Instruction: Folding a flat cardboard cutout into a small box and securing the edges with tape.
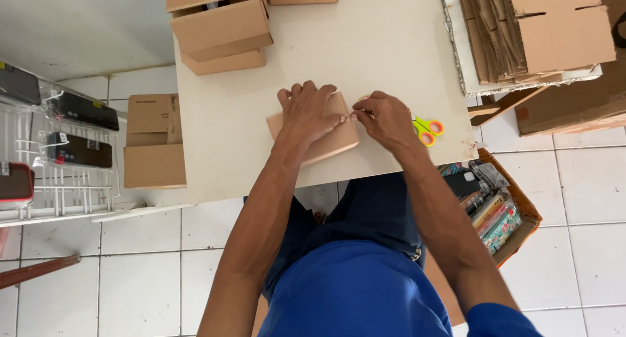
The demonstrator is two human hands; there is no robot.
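A small brown cardboard box (331, 143) lies near the front edge of the white table (378, 43). My left hand (312, 110) rests flat on top of the box, pressing it down. My right hand (386, 118) is at the box's right side, fingertips pinched at its top edge, touching my left fingers. What the right fingers pinch is too small to tell. Yellow-green scissors with orange handles (427, 129) lie on the table just right of my right hand.
Several closed cardboard boxes (220, 29) are stacked at the table's back left. A stack of flat folded cartons (531, 30) sits at the right. More boxes (154, 141) stand on the floor left, by a white rack with phone cases (78, 151). An open carton of packaged goods (499, 213) is at the right.
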